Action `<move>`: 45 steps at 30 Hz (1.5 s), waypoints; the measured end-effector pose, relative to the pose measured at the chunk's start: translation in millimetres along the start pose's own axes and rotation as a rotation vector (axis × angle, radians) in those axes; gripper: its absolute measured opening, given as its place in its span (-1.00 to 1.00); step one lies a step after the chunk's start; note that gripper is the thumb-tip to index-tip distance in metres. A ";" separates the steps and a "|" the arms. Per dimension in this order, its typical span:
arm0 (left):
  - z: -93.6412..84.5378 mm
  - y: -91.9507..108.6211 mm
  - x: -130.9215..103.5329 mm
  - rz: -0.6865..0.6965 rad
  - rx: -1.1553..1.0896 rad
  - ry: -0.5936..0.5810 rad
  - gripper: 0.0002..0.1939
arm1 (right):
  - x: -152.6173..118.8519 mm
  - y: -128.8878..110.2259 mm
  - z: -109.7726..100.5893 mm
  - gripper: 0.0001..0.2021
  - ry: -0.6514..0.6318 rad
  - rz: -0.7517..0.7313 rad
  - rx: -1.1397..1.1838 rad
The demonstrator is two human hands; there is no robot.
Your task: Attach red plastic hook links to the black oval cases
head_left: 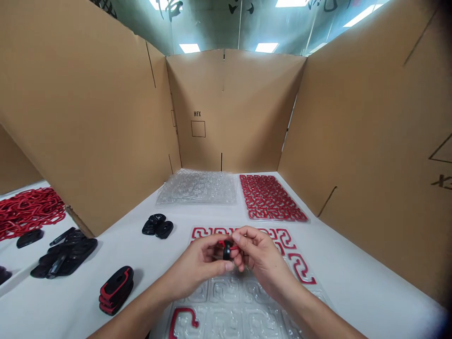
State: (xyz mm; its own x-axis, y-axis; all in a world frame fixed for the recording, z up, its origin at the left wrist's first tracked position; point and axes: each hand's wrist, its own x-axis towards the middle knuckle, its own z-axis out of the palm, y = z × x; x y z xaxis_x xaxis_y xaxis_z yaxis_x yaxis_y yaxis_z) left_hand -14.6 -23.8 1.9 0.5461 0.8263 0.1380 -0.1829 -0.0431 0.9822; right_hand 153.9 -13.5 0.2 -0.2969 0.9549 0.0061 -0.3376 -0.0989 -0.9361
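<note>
My left hand point(196, 266) is closed around a small black plastic part point(226, 251), held above a clear tray. A thin red strip point(234, 248) lies against that part, and my right hand point(263, 259) pinches at it, its fingertips meeting those of the left. Fingers hide much of both pieces. Below the hands, the clear moulded tray point(226, 325) has red hook-shaped strips in its far row and right side. One loose red curved strip point(183, 310) lies in its near-left pocket.
At left stands a stack of black parts with red trim point(116, 290). Black parts point(157, 226) lie farther back, with another black pile point(65, 254) and red strips point(31, 207) at far left. Clear trays point(197, 188) and a filled red tray point(271, 197) sit behind. Cardboard walls point(236, 113) surround the table.
</note>
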 end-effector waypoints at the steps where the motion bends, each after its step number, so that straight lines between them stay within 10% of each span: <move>1: -1.5 0.2 0.4 -0.011 -0.011 0.020 -0.66 | -0.8 -0.6 1.2 -0.66 -0.019 0.002 0.021; 10: -9.4 -5.0 1.2 -0.139 -0.220 0.196 -0.68 | -5.0 -0.5 -2.5 -0.81 0.024 -0.233 -0.534; 23: -7.7 -6.3 0.1 -0.073 0.514 0.364 -0.68 | -10.2 1.6 -5.9 -0.86 -0.068 -0.531 -1.234; 45: -5.7 -8.7 4.0 -0.127 0.170 0.343 -0.62 | -11.9 -0.8 -4.3 -0.84 -0.082 -0.633 -1.228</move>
State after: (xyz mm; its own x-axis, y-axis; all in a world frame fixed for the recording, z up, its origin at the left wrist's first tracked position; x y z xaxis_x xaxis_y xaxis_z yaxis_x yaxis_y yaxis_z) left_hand -15.5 -16.9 -6.8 0.2455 0.9694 -0.0078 0.0219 0.0025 0.9998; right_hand 161.5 -23.6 -0.7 -0.4557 0.7209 0.5222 0.5492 0.6894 -0.4724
